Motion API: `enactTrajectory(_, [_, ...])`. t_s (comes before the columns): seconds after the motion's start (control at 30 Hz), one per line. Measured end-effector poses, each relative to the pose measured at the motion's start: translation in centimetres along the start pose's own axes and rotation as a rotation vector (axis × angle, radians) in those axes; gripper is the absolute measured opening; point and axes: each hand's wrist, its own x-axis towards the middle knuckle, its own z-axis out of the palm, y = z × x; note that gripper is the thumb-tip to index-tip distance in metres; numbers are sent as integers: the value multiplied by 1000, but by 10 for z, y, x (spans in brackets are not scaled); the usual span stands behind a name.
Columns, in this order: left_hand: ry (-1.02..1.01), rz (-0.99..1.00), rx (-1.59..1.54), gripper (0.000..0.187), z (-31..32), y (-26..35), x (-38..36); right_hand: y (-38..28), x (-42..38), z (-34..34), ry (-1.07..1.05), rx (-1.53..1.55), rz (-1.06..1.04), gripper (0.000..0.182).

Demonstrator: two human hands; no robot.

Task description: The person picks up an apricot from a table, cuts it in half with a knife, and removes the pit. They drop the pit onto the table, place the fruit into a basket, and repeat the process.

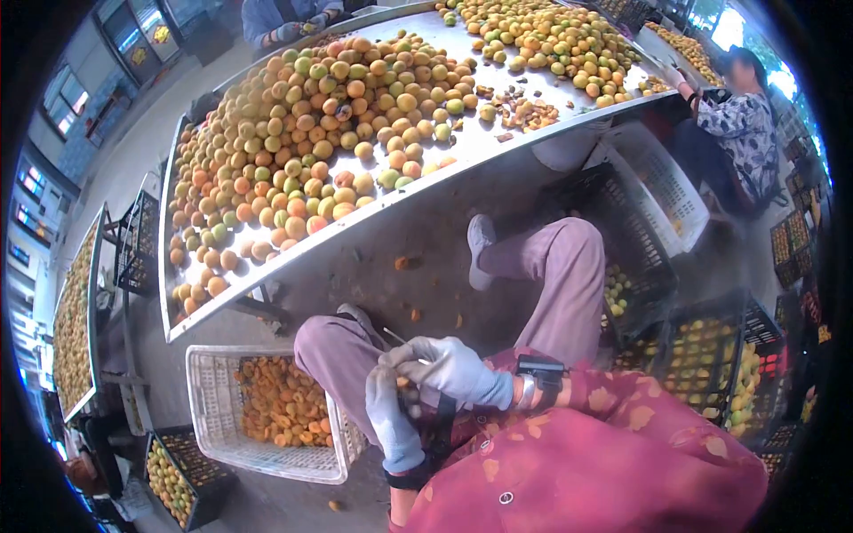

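Observation:
Both of my hands wear pale gloves and meet above my lap. My right hand point(449, 369) is closed on a thin metal tool point(394, 335), whose tip sticks out to the upper left. My left hand point(391, 422) is closed close beside it, its fingers bent around something small that is mostly hidden. A white crate point(209, 413) with orange fruit pieces point(280, 404) in it stands left of my knee. Beyond my knees, a metal-edged table point(293, 251) bears a large heap of orange and green fruit point(302, 115).
Dark crates of fruit point(693, 355) stand at the right, another point(182, 480) at lower left. A white crate point(653, 182) is under the table's right end. One person point(737, 124) sits at the right; another person's sleeve point(262, 22) shows across the table. Scraps lie on the floor.

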Motion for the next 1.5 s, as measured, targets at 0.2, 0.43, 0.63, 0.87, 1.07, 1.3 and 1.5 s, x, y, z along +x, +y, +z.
enactTrajectory(0.2, [10,-168,72,38,-2,10,-6,-21,-8,-4,10,-804,-566,24])
enactTrajectory(0.43, [-68,-292,-70,49,2,15,-3,-26,-6,-17,-130,-931,-501,37])
enactTrajectory(0.63, [34,-258,16,50,22,25,-17,-19,-5,-13,-92,-966,-590,27])
enactTrajectory(0.87, [85,-93,137,47,25,10,-20,5,-5,-10,27,-997,-613,27])
enactTrajectory(1.07, [115,187,79,45,24,-10,-10,12,-2,2,44,-477,-495,17])
enactTrajectory(1.3, [16,352,324,36,26,-15,-9,13,7,1,201,-423,-408,18])
enactTrajectory(1.5, [-240,618,674,25,18,11,2,-6,28,-38,203,86,-58,30])
